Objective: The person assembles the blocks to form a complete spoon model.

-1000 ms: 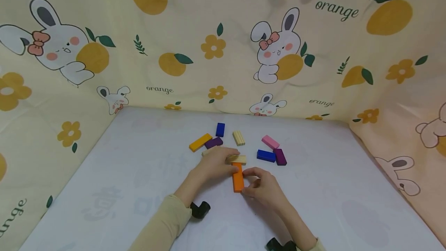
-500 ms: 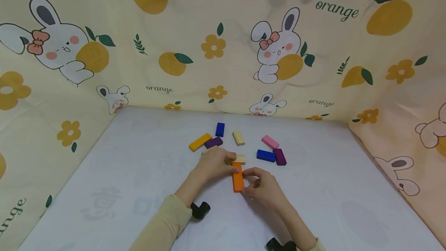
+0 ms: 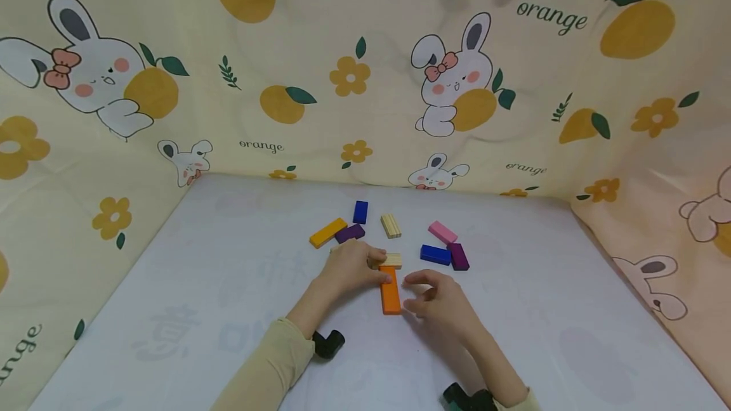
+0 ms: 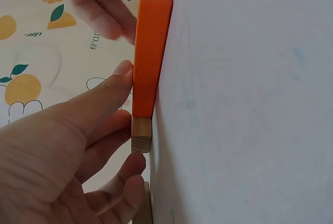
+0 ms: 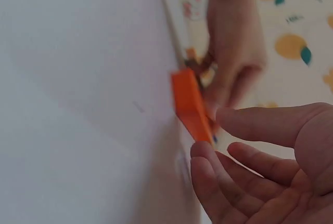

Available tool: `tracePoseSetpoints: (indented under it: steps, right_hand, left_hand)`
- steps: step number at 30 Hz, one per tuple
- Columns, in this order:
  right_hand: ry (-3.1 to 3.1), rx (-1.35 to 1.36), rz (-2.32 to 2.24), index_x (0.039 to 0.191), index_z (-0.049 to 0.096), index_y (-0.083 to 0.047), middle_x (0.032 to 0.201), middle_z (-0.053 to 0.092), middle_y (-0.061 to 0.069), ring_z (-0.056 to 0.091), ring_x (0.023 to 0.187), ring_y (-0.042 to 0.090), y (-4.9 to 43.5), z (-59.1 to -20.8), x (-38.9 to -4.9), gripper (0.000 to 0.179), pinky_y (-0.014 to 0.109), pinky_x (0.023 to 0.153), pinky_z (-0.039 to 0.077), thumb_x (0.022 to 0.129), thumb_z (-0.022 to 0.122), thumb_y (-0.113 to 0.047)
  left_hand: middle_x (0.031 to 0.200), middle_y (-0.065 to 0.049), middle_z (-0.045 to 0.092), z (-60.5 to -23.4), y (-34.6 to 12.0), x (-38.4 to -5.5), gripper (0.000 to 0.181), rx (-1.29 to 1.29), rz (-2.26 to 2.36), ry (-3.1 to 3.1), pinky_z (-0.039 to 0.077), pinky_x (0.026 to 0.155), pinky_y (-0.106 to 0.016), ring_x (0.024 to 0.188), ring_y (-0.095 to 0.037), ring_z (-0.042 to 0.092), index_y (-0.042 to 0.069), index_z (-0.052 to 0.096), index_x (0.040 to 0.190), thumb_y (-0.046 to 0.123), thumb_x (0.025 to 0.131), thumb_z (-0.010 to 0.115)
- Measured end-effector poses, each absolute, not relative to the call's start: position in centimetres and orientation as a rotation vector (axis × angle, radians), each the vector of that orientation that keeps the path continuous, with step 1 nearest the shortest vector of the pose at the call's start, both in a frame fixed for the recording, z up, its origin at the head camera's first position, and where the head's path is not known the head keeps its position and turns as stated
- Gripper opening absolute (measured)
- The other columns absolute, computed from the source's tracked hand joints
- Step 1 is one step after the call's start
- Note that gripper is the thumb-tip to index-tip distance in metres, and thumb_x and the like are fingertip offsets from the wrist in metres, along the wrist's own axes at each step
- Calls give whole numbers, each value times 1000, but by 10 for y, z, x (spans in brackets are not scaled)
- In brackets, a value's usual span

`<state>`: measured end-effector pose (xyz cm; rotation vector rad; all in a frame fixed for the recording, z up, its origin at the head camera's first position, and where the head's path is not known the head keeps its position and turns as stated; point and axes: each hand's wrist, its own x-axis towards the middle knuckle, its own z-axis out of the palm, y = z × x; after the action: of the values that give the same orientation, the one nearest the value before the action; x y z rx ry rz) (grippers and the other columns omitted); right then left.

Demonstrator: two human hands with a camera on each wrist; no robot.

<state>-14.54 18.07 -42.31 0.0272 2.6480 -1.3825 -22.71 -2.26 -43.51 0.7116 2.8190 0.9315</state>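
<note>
An orange wooden block (image 3: pixel 391 297) lies lengthwise on the white table, its far end against a crosswise plain wooden block (image 3: pixel 393 260). My left hand (image 3: pixel 353 270) bends around this junction. Its thumb rests on the orange block, while its fingers curl at the plain block (image 4: pixel 141 134), as the left wrist view shows; they cover the plain block's left part in the head view. Just right of the orange block is my right hand (image 3: pixel 441 300), thumb and fingers loosely bent and apart from it, holding nothing.
Farther back lie a blue block (image 3: pixel 360 212), a yellow block (image 3: pixel 328 233), a purple block (image 3: pixel 350 233) and a plain block (image 3: pixel 391 226). To the right are a pink block (image 3: pixel 442 232), another blue block (image 3: pixel 436 255) and a dark purple block (image 3: pixel 459 257). Printed cloth (image 3: pixel 377 119) walls the table.
My right hand has let go of the orange block and moved slightly right. The left hand keeps its place, and the blocks look nearly unmoved.
</note>
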Motion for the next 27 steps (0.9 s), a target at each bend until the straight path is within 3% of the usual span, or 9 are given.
tracePoseSetpoints:
  steps: [8, 15, 19, 23, 27]
  right_hand:
    - [2757, -56, -1452, 120, 67, -4, 115, 66, 14, 60, 100, 27, 256, -407, -175, 36, 36, 80, 49, 87, 76, -14]
    - [2717, -100, -1410, 134, 58, -7, 135, 55, 16, 51, 120, 35, 305, -405, -208, 53, 51, 91, 46, 86, 78, -17]
    - [2637, -92, -1397, 139, 53, -6, 140, 50, 17, 48, 124, 38, 315, -410, -220, 62, 55, 96, 43, 84, 79, -17]
    - [2540, -67, -1423, 141, 50, -4, 140, 50, 19, 48, 124, 38, 316, -416, -225, 68, 44, 94, 47, 81, 81, -12]
    - [2474, -32, -1478, 141, 48, -2, 138, 50, 20, 48, 123, 38, 313, -421, -227, 71, 33, 87, 52, 78, 82, -6]
  left_hand:
    - [116, 16, 67, -434, -20, -228, 48, 725, 938, 2818, 41, 72, -28, 90, -9, 56, 20, 75, 117, 48, 79, 80]
    - [116, 16, 68, -433, -22, -229, 46, 726, 924, 2832, 41, 68, -26, 87, -10, 55, 21, 75, 117, 47, 79, 81]
    - [116, 15, 68, -434, -22, -229, 47, 730, 943, 2822, 43, 72, -27, 93, -11, 58, 20, 75, 117, 46, 79, 81]
    - [116, 14, 68, -436, -22, -229, 46, 746, 970, 2801, 42, 78, -30, 101, -13, 59, 18, 75, 117, 45, 79, 81]
    - [117, 13, 68, -437, -22, -229, 46, 754, 978, 2792, 36, 77, -33, 96, -11, 57, 17, 75, 117, 43, 79, 81]
